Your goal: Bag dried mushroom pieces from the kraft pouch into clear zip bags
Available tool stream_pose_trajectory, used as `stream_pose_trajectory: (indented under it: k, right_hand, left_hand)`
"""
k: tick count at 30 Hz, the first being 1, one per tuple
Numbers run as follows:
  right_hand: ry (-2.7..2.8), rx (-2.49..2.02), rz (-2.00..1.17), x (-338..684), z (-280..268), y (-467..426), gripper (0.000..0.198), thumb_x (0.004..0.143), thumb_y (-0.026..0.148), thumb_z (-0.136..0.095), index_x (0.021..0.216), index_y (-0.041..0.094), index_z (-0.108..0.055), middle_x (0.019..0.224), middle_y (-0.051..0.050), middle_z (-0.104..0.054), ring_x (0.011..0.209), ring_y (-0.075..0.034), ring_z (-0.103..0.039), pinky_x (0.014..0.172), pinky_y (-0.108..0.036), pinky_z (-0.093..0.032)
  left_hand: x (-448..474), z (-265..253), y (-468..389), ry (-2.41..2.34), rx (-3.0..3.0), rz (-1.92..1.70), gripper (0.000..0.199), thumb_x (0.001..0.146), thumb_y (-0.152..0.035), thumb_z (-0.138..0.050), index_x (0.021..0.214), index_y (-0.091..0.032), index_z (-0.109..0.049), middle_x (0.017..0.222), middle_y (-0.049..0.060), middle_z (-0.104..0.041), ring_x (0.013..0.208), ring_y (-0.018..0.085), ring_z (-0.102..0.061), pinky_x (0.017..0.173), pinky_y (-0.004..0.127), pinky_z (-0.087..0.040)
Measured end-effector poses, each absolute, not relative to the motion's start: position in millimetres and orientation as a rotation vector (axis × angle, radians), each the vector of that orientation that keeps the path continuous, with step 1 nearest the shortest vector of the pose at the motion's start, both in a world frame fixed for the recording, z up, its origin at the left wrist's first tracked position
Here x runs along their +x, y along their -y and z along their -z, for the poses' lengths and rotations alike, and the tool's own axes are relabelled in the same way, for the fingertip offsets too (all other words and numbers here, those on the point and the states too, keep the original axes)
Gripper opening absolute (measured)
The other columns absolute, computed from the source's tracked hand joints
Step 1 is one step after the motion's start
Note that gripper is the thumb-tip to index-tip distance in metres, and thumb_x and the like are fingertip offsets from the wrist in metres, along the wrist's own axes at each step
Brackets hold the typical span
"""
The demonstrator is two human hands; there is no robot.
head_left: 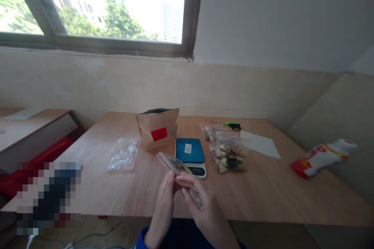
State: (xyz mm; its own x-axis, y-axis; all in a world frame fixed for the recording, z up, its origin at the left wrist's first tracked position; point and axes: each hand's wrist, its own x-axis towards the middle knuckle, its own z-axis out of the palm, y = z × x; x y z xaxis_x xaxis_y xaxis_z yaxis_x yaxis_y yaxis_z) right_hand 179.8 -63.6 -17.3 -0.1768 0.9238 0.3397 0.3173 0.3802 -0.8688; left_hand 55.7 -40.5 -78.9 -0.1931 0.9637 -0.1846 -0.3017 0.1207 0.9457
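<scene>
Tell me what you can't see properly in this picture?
- Head view: pieces inside the small bag are blurred, partly covered by the left hand and right hand.
- Scale display: hidden behind that bag.
- Red label on the paper pouch: too small to read.
- Left table edge: pixelated patch.

Matt wood table (263, 190); glossy clear plastic zip bag (178, 169); matt brown paper pouch (157, 128).

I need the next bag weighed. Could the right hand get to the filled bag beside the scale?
Probably not yet: the right hand and left hand both hold a small bag. The path to the filled bag looks free.
</scene>
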Motion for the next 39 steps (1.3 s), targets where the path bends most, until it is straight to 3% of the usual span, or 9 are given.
stream_pose_trajectory:
  k: [4,7,10,16,20,29,32,36,39]
  right_hand:
    - [1.595,-1.052,-0.837,178,19,63,0.02,0.092,0.024,-0.047,0.11,0.023,-0.057,0.11,-0.007,-0.062,0.108,-0.018,-0.061,0.095,-0.029,-0.051]
    - [1.566,-1.072,-0.884,177,19,63,0.021,0.092,0.026,-0.048,0.112,0.023,-0.055,0.111,-0.007,-0.061,0.105,-0.017,-0.061,0.093,-0.03,-0.051]
    - [1.571,-1.12,-0.953,175,18,64,0.025,0.091,0.028,-0.05,0.115,0.022,-0.054,0.113,-0.007,-0.063,0.105,-0.018,-0.062,0.094,-0.031,-0.05]
    - [1.527,-1.153,-1.006,166,19,63,0.029,0.084,0.031,-0.061,0.112,0.022,-0.056,0.109,-0.006,-0.066,0.103,-0.019,-0.064,0.092,-0.031,-0.052]
    - [1.395,-1.171,-1.008,161,24,56,0.023,0.089,0.038,-0.053,0.1,0.019,-0.059,0.099,-0.007,-0.068,0.094,-0.018,-0.066,0.083,-0.028,-0.054]
    - [1.299,-1.144,-0.906,156,29,47,0.019,0.085,0.033,-0.056,0.075,0.017,-0.057,0.072,-0.002,-0.063,0.069,-0.015,-0.064,0.065,-0.023,-0.052]
    - [1.287,-1.202,-0.804,154,32,41,0.019,0.086,0.034,-0.055,0.077,0.017,-0.06,0.075,-0.004,-0.066,0.073,-0.016,-0.065,0.068,-0.025,-0.052]
    - [1.091,-1.291,-0.571,167,33,21,0.023,0.085,0.039,-0.056,0.08,0.017,-0.061,0.076,-0.006,-0.068,0.069,-0.017,-0.065,0.064,-0.027,-0.053]
    - [1.066,-1.226,-0.559,175,24,10,0.025,0.085,0.042,-0.057,0.077,0.018,-0.057,0.073,-0.005,-0.068,0.067,-0.017,-0.066,0.063,-0.028,-0.055]
  left_hand:
    - [50,71,38,-1.218,0.915,-1.361,0.03,0.068,-0.042,-0.069,0.09,-0.021,-0.068,0.105,0.007,-0.068,0.106,0.026,-0.06,0.088,0.031,-0.05]
    - [47,49,36,-1.177,1.201,-1.311,0.028,0.076,-0.046,-0.062,0.074,-0.019,-0.066,0.074,0.004,-0.065,0.077,0.02,-0.06,0.07,0.026,-0.05]
    - [44,34,37,-1.196,1.332,-1.289,0.033,0.081,-0.046,-0.058,0.065,-0.018,-0.062,0.061,0.001,-0.058,0.062,0.015,-0.053,0.057,0.022,-0.043]
    - [39,32,41,-1.286,1.421,-1.274,0.035,0.081,-0.045,-0.059,0.059,-0.018,-0.061,0.057,0.001,-0.055,0.057,0.014,-0.051,0.052,0.022,-0.038]
    - [39,32,39,-1.257,1.502,-1.238,0.031,0.082,-0.041,-0.057,0.065,-0.018,-0.068,0.062,0.004,-0.061,0.06,0.017,-0.056,0.053,0.023,-0.041]
    - [32,38,37,-1.072,1.867,-1.054,0.025,0.089,-0.027,-0.049,0.102,-0.023,-0.07,0.103,0.008,-0.071,0.094,0.021,-0.065,0.083,0.028,-0.05]
    - [27,41,35,-1.117,1.92,-1.118,0.023,0.091,-0.026,-0.047,0.096,-0.02,-0.068,0.097,0.007,-0.071,0.088,0.018,-0.066,0.078,0.024,-0.05]
    - [14,38,33,-1.342,1.88,-1.221,0.03,0.091,-0.034,-0.047,0.07,-0.018,-0.062,0.066,0.003,-0.064,0.061,0.014,-0.06,0.057,0.02,-0.045]
    - [4,33,31,-1.384,1.851,-1.204,0.033,0.09,-0.039,-0.049,0.066,-0.018,-0.06,0.067,0.003,-0.062,0.065,0.015,-0.059,0.061,0.022,-0.044]
